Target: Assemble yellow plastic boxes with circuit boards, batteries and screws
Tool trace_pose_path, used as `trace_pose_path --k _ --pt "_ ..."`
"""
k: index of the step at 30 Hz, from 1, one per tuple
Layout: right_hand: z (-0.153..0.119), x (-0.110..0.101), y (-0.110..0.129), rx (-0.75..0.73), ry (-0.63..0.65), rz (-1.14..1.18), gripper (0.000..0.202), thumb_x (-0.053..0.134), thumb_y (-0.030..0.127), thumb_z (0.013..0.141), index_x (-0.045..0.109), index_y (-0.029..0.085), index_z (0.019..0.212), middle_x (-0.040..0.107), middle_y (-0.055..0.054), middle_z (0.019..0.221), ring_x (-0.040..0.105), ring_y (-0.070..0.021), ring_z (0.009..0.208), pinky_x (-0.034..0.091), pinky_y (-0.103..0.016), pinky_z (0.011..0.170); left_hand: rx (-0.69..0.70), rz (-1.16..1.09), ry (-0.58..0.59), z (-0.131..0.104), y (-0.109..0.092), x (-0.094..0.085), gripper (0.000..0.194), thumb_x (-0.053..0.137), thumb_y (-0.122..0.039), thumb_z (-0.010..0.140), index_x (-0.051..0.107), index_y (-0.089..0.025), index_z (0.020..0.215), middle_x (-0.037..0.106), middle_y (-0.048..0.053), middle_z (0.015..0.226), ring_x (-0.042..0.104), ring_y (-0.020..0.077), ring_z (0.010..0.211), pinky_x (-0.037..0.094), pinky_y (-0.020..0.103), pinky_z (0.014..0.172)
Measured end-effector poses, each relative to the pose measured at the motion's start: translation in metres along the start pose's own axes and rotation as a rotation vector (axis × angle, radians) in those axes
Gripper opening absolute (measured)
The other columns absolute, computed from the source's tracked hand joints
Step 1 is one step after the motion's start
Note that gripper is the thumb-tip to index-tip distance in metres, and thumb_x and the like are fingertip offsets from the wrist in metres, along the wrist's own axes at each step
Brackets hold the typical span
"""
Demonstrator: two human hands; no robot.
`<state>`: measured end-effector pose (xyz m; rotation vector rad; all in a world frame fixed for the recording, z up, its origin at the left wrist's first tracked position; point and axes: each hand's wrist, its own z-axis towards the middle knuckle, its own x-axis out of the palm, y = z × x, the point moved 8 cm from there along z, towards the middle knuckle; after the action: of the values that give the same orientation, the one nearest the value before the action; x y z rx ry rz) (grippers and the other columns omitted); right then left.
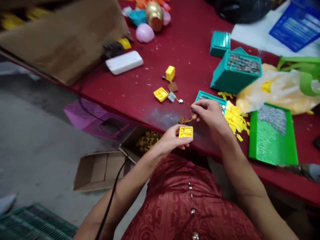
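My left hand (172, 137) is closed around a small yellow plastic case (186, 132), its open side with moulded compartments facing up. Just above and to the right, my right hand (205, 111) pinches a small dark piece at its fingertips. A thin yellowish wire (191, 118) runs down from those fingers to a small brown board (183, 120) beyond the case. Further back on the red table lie another open yellow case (160, 94), a yellow block (170, 73), a second brown board (172, 87) and a round silver disc (180, 101) on a wire.
Right of my hands are a teal tray (210, 96), yellow strips (236, 118), a green tray (268, 150) of small metal parts and a teal bin (226, 76). A white power bank-like block (124, 62) and a cardboard box (67, 40) stand left. A black cable (116, 181) crosses my left arm.
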<state>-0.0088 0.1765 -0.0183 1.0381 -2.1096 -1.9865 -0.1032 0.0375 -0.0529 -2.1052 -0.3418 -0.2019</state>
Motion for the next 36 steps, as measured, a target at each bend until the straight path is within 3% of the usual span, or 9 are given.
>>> trace_pose_path --k 2,5,8,11,13,20,27,32,36 --pt "-0.018 -0.002 -0.019 0.073 0.033 0.337 0.023 0.065 0.031 0.092 0.074 0.012 0.101 0.072 -0.004 0.078 0.066 -0.0097 0.064 0.057 -0.023 0.065 -0.047 -0.117 0.039 -0.006 0.004 0.004 0.059 0.097 -0.023 0.063 0.063 -0.013 0.111 0.074 0.000 0.084 0.069 0.0096 0.060 0.054 0.016 0.051" --pt "-0.043 -0.010 -0.035 0.065 0.002 0.488 0.029 0.073 0.037 0.084 0.074 0.015 0.103 0.075 -0.004 0.089 0.072 -0.0116 0.075 0.063 -0.026 0.074 -0.120 -0.264 0.076 -0.012 0.007 0.012 0.047 0.091 -0.030 0.076 0.066 -0.012 0.112 0.079 0.006 0.090 0.078 0.0159 0.067 0.062 0.021 0.058" --pt "-0.066 -0.024 -0.035 -0.117 -0.128 0.288 0.025 0.071 0.038 0.087 0.074 0.017 0.099 0.077 -0.005 0.094 0.072 -0.0143 0.082 0.063 -0.033 0.082 -0.154 -0.314 0.029 -0.014 0.013 0.017 0.029 0.074 -0.034 0.094 0.065 -0.012 0.111 0.081 0.010 0.090 0.082 0.0220 0.069 0.064 0.024 0.058" --pt "-0.090 -0.031 -0.026 -0.353 -0.252 -0.084 0.018 0.060 0.026 0.093 0.075 0.018 0.100 0.077 -0.007 0.104 0.072 -0.0172 0.099 0.060 -0.037 0.095 -0.177 -0.269 -0.020 -0.015 0.024 0.022 0.022 0.071 -0.030 0.097 0.064 -0.013 0.110 0.080 0.009 0.088 0.082 0.0212 0.067 0.063 0.022 0.055" --pt "-0.102 -0.027 -0.027 -0.439 -0.246 -0.234 0.022 0.054 0.022 0.097 0.074 0.018 0.106 0.077 -0.009 0.109 0.071 -0.0181 0.105 0.058 -0.039 0.098 -0.199 -0.239 -0.011 -0.017 0.032 0.027 0.023 0.074 -0.030 0.095 0.064 -0.015 0.109 0.080 0.008 0.090 0.082 0.0205 0.068 0.063 0.022 0.056" --pt "-0.117 -0.026 -0.037 -0.564 -0.249 -0.317 0.024 0.051 0.020 0.103 0.071 0.017 0.115 0.077 -0.009 0.112 0.071 -0.0179 0.108 0.056 -0.037 0.097 -0.332 -0.347 0.036 -0.025 0.045 0.042 0.020 0.070 -0.026 0.093 0.072 -0.012 0.108 0.081 0.012 0.098 0.082 0.0235 0.078 0.065 0.026 0.065" --pt "-0.116 -0.030 -0.053 -0.484 -0.206 -0.426 0.028 0.048 0.024 0.105 0.074 0.019 0.115 0.075 -0.010 0.117 0.067 -0.0221 0.110 0.050 -0.044 0.102 -0.408 -0.373 0.060 -0.022 0.044 0.051 0.020 0.064 -0.027 0.096 0.078 -0.014 0.103 0.080 0.014 0.109 0.081 0.0239 0.093 0.066 0.033 0.089" --pt "-0.114 -0.038 -0.059 -0.347 -0.273 -0.448 0.025 0.054 0.034 0.103 0.073 0.019 0.110 0.072 -0.009 0.105 0.062 -0.0232 0.101 0.050 -0.042 0.096 -0.412 -0.344 0.065 -0.022 0.043 0.052 0.019 0.065 -0.028 0.096 0.079 -0.017 0.100 0.080 0.012 0.109 0.080 0.0221 0.092 0.066 0.032 0.086" --pt "-0.109 -0.028 -0.056 -0.383 -0.191 -0.520 0.034 0.053 0.026 0.100 0.070 0.017 0.128 0.067 -0.013 0.115 0.058 -0.0255 0.107 0.051 -0.042 0.097 -0.428 -0.378 0.047 -0.022 0.040 0.053 0.019 0.064 -0.025 0.096 0.079 -0.014 0.100 0.080 0.011 0.103 0.079 0.0221 0.089 0.066 0.030 0.080"
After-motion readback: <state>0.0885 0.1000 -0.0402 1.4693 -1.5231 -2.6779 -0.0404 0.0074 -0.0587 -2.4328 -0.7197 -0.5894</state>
